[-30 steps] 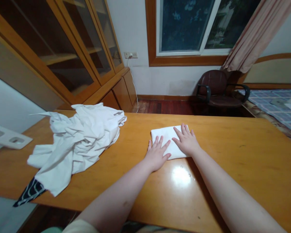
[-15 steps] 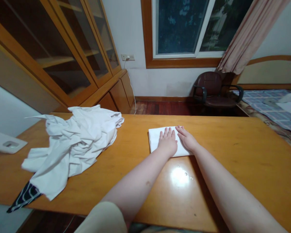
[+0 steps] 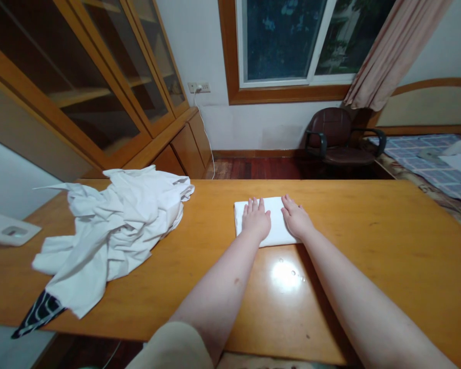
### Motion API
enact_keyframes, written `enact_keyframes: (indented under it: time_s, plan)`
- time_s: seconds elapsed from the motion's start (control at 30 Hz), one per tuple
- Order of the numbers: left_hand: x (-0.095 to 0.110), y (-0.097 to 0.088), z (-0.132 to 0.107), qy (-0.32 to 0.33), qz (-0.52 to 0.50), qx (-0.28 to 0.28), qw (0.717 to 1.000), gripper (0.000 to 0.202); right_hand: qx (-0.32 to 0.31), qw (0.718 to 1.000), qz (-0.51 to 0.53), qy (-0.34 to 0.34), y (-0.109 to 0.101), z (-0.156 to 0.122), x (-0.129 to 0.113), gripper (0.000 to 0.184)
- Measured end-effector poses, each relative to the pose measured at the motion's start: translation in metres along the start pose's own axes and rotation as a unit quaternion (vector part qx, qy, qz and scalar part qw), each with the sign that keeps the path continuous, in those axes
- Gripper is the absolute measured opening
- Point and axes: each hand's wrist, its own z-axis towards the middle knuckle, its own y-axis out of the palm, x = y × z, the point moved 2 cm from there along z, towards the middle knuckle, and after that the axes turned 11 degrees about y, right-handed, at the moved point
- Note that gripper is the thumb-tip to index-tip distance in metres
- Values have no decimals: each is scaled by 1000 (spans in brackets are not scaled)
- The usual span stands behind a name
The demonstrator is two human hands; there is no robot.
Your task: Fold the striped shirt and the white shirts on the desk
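Note:
A white cloth folded into a flat rectangle (image 3: 275, 225) lies on the wooden table (image 3: 369, 246), in front of me. My left hand (image 3: 256, 220) rests flat on its left part, fingers stretched out and pointing away from me. On its right part lies my right hand (image 3: 295, 218), also open, palm down. White fabric shows between the two hands. To the left, a crumpled heap of white cloth (image 3: 126, 220) spreads over the table, with a dark patterned piece (image 3: 40, 310) at its lower end hanging near the table edge.
A white plastic piece with slots (image 3: 11, 228) juts in at the left edge. Beyond the table stand a glass-doored cabinet (image 3: 146, 125), a brown armchair (image 3: 332, 136) and a bed (image 3: 434, 159). A white cable (image 3: 205, 128) hangs from the wall socket.
My left hand has slid left across the folded cloth, widening the gap between my hands. My right hand stays nearly in place. The view has shifted slightly.

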Motion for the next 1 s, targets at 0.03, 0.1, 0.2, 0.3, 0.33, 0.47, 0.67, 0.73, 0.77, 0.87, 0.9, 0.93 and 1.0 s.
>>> enact_keyframes:
  time_s: [0.03, 0.1, 0.2, 0.3, 0.33, 0.47, 0.67, 0.73, 0.77, 0.87, 0.9, 0.93, 1.0]
  plan:
    - [-5, -1, -1, -1, 1, -2, 1000, 62, 0, 1000, 0, 0, 0, 0, 0, 54]
    - [-15, -3, -4, -4, 4, -2, 1000, 61, 0, 1000, 0, 1, -1, -1, 0, 54]
    - [-35, -6, -15, -35, 9, 2, 999, 62, 0, 1000, 4, -1, -2, -2, 1, 53]
    - [-55, -8, -31, -79, 5, -10, 997, 63, 5, 1000, 8, -1, -1, -4, 2, 53]
    - [-60, -9, -36, -88, 1, -16, 996, 62, 7, 1000, 8, 0, 0, -4, 2, 54]
    - [-73, -13, -45, -84, -29, -6, 996, 59, 15, 1000, 16, 2, 2, -5, 3, 53]
    - [-89, -12, -33, -121, -273, 131, 945, 68, 22, 978, 208, -14, 4, 1, 9, 61]
    - [-93, -9, -29, -139, -389, 190, 891, 68, 32, 947, 318, 15, 3, 5, 14, 63]
    - [-94, -7, -27, -145, -438, 208, 863, 67, 33, 931, 362, 35, 2, 7, 17, 64]
    - [-95, -3, -22, -153, -528, 211, 808, 64, 7, 902, 426, 64, 1, 8, 19, 64]
    - [-95, -3, -20, -150, -535, 206, 806, 63, -8, 902, 427, 60, 1, 8, 18, 64]
    - [-95, -3, -19, -145, -531, 200, 810, 62, -22, 906, 420, 51, 1, 7, 16, 64]
    - [-95, -6, -18, -140, -493, 187, 838, 61, -41, 919, 392, 31, 1, 7, 13, 66]
